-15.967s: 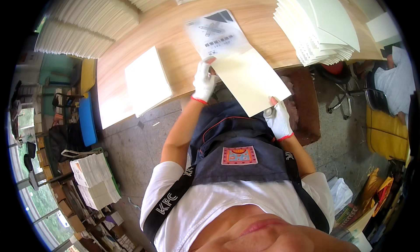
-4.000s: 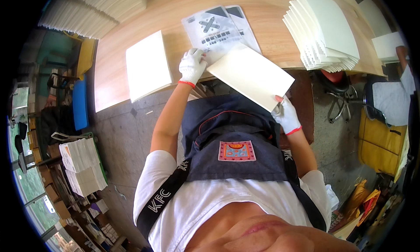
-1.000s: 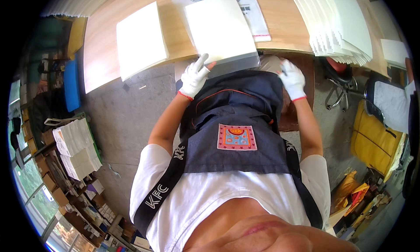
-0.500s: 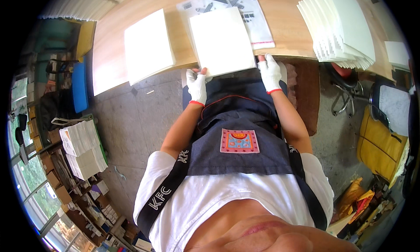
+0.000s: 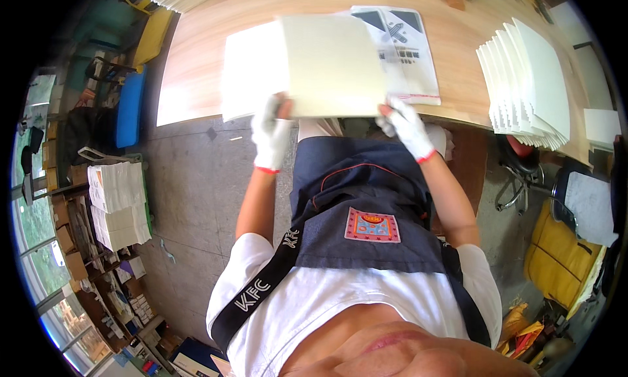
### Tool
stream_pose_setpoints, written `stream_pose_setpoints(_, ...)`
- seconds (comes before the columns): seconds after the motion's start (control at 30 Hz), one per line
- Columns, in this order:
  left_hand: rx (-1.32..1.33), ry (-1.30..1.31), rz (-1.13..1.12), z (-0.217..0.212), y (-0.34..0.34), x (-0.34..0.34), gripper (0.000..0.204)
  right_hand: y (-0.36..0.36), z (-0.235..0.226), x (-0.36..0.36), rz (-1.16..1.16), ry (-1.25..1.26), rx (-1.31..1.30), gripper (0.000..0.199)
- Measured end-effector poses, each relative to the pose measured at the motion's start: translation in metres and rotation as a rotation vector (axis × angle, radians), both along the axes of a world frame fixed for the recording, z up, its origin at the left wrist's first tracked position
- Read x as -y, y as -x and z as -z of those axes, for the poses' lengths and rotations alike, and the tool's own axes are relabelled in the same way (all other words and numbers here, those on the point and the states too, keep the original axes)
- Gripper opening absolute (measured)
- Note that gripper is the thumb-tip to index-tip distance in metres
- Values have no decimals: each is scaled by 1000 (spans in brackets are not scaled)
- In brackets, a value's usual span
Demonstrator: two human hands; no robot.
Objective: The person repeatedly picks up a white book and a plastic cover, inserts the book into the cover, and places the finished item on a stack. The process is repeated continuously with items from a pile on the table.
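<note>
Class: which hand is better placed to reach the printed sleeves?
Likely the right hand, holding the cream paper by its right corner: it is nearer the printed sleeves. The left hand, at the left corner, is nearer the white stack.

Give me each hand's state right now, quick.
Left hand: closed, holding the cream paper near its lower-left corner.
Right hand: closed, holding the cream paper near its lower-right corner.

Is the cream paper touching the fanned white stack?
Apart: the head view shows printed bags and bare tabletop between the cream paper and fanned stack.
</note>
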State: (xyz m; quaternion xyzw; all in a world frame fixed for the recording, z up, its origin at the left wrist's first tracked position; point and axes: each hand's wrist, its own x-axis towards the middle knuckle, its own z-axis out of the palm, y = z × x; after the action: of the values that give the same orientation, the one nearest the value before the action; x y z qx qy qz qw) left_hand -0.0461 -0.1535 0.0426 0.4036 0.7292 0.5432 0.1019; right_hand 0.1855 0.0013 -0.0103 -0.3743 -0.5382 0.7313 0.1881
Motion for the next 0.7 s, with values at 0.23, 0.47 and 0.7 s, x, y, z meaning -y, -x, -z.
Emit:
stream_pose_setpoints(0.23,-214,289,-377,68,144,59,45,155,-10,34,-349,-420,231,34)
stream_pose_setpoints(0.47,354,-6,-371,86,144,46,48,164,3,26,-441,-403,284,43)
stream_pose_setpoints(0.7,-284,-207,-485,68,69,50,54,1,-57,-8,-7,-70,-85,21)
